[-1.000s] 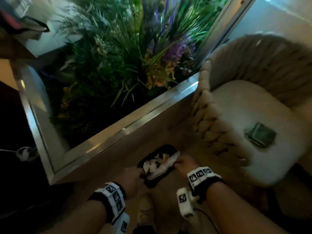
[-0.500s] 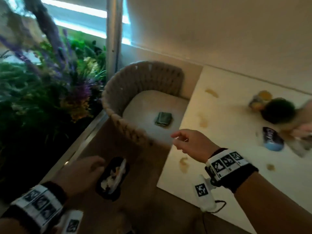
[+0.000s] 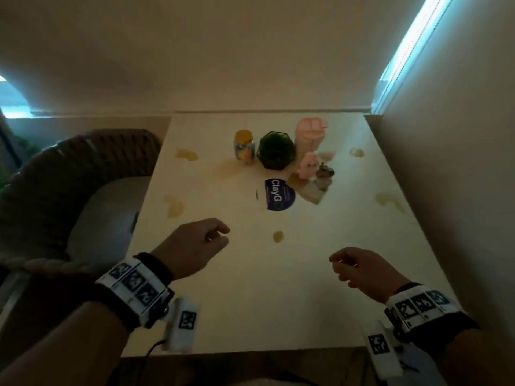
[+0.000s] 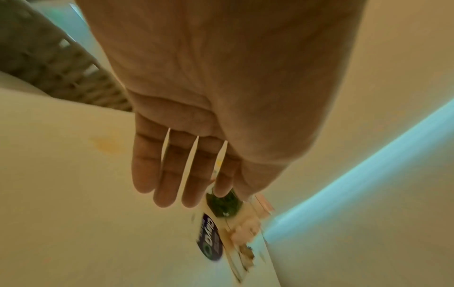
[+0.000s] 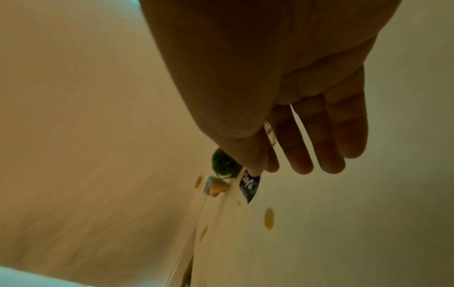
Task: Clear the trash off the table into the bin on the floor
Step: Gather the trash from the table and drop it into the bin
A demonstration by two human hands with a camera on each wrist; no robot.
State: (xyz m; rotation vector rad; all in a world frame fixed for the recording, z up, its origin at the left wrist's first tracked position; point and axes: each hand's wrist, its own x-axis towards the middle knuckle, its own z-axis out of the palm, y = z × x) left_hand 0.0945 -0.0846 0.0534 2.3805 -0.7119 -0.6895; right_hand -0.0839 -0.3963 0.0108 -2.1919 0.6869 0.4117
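Both my hands hover empty over the near half of the pale table [image 3: 250,288]. My left hand [image 3: 200,246] has loosely curled fingers; in the left wrist view its fingers [image 4: 169,174] hang relaxed. My right hand [image 3: 354,268] is the same, with fingers [image 5: 319,139] relaxed and holding nothing. A round dark-blue "ClayGo" sticker or lid [image 3: 279,194] lies flat mid-table, beyond both hands. Brownish spill stains [image 3: 278,236] dot the tabletop. The bin is out of view.
At the table's far middle stand a yellow-lidded jar [image 3: 244,147], a dark green faceted pot [image 3: 276,154], a pink cup [image 3: 310,133], a small pink figure [image 3: 308,165] and a small grey object [image 3: 324,176]. A woven chair [image 3: 69,174] is left; a wall [image 3: 446,176] runs along the right.
My view swung from the black bin on the floor up to the table. Both hands left the bin, where they dropped trash, and came over the tabletop empty.
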